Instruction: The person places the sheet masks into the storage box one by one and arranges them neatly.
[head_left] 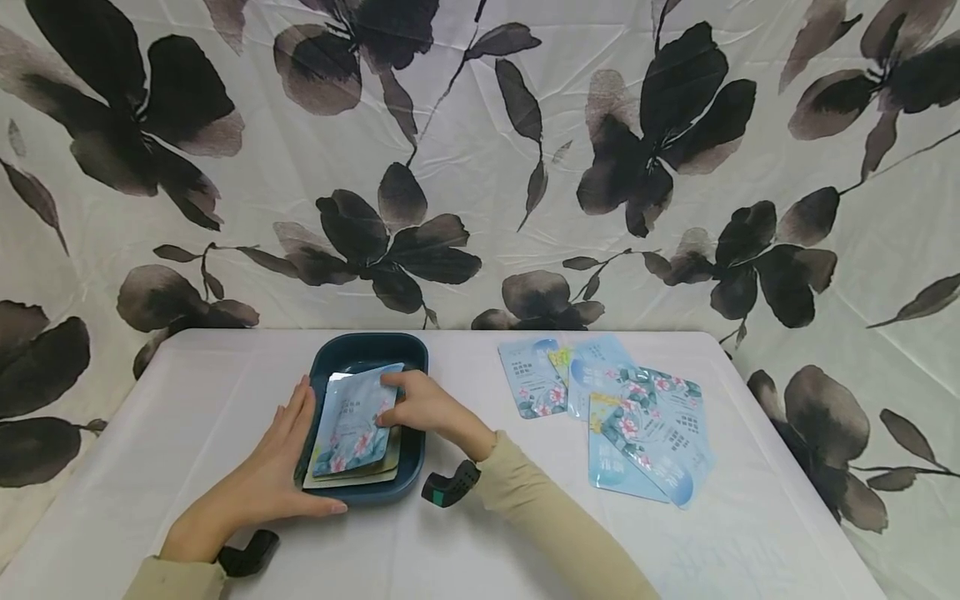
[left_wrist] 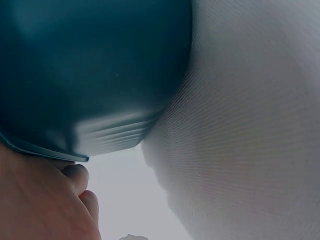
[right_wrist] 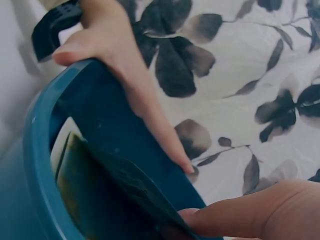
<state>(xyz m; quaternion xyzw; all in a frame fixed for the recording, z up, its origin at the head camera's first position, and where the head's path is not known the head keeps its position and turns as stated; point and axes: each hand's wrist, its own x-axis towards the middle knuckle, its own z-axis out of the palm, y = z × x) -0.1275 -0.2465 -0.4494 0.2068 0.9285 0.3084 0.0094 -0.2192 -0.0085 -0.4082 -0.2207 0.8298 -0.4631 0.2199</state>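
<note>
Right hand (head_left: 423,406) now, thumb and finger pinching a blue floral packet (head_left: 352,421) inside the teal tray (head_left: 369,346). The left hand (head_left: 266,471) lies along the tray's left side, fingers straight, thumb spread away. My head view has loose packets (head_left: 656,425) right of the tray; only my left-wrist feed catches ridges (left_wrist: 117,132) on the tray's outside.

1. The dark teal plastic tub (head_left: 367,348), oblong with rounded corners, stands upright on the tabletop, its long sides running away from the viewer.
2. The pale blue flat sachet (head_left: 352,421), printed with pink flowers and green leaves, is pinched at its right edge inside the tub, tilted slightly.
3. Beneath it, pale-edged sachets (head_left: 391,465) lie stacked, mostly hidden; their number is unclear.
</note>
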